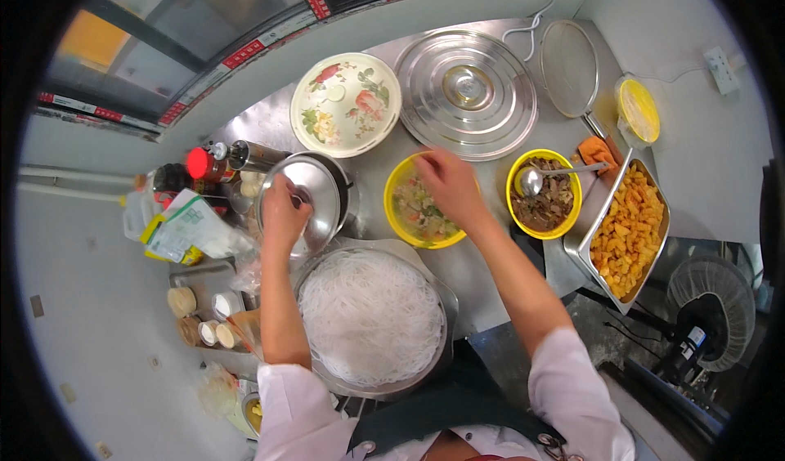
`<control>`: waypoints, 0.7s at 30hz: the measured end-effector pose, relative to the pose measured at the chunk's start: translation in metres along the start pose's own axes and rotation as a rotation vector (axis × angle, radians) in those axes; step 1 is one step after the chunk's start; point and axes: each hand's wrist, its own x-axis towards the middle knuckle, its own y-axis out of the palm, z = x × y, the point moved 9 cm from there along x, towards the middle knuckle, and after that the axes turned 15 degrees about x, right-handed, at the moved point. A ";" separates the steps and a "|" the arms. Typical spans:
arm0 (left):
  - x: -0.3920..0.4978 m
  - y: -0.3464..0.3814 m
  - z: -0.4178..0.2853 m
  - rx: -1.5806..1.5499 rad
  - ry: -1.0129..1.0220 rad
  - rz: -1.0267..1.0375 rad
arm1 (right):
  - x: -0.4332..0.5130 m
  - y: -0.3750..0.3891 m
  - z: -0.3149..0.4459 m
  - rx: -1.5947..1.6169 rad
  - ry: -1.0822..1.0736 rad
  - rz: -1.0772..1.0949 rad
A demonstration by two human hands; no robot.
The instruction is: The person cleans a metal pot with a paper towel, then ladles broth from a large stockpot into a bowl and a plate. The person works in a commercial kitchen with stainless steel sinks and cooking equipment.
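Note:
My left hand (285,214) grips the knob of a steel pot lid (320,182), which lies tilted over a steel pot (343,182), part of whose opening shows. My right hand (446,182) is over a yellow bowl (392,216) of chopped vegetables in liquid; its fingers are bent, and whether they hold anything cannot be seen. Nearest my body stands a large steel basin (449,320) heaped with white rice noodles (374,317). To the right, a second yellow bowl (573,216) holds dark sliced meat with a steel ladle (530,181) resting in it.
A floral enamel lid (343,102) and a large steel lid (429,93) lie at the back, beside a mesh strainer (569,68). A steel tray (582,246) of orange diced food stands right, above a fan (711,314). Bottles, bags and seasoning jars (182,301) crowd the left.

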 end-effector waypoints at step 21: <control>0.000 0.035 0.011 -0.078 -0.064 0.022 | 0.193 -0.124 -0.095 -0.825 -0.167 -0.233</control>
